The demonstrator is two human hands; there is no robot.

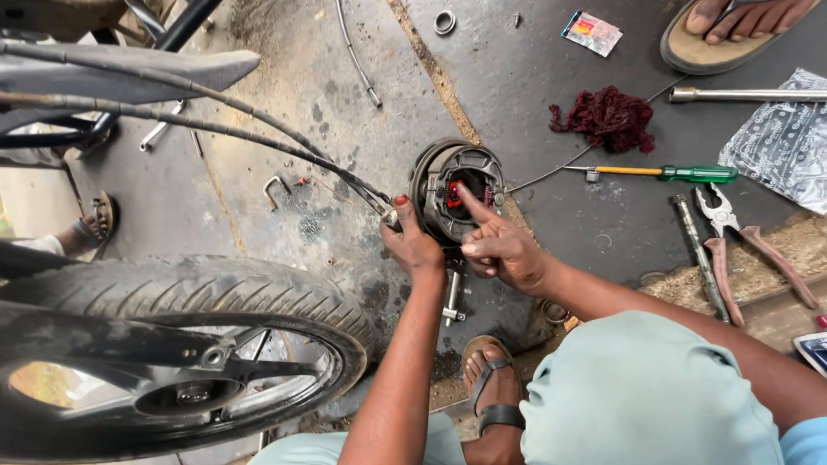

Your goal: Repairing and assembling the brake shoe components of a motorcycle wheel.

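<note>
A round metal brake plate [452,165] with a red part in its middle stands on edge on the dark floor. My left hand [411,243] grips its lower left rim, thumb up along the edge. My right hand [497,247] reaches in from the right, its index finger pressed onto the red part inside the plate while the other fingers stay curled. A black cable [252,137] runs from the upper left down to the plate by my left hand.
A motorcycle wheel [152,361] fills the lower left. On the right lie a green-handled screwdriver [672,173], pliers [752,240], a metal rod [767,94], a dark red rag [608,117] and a plastic bag [797,140]. Another person's sandalled foot [728,23] is at top right.
</note>
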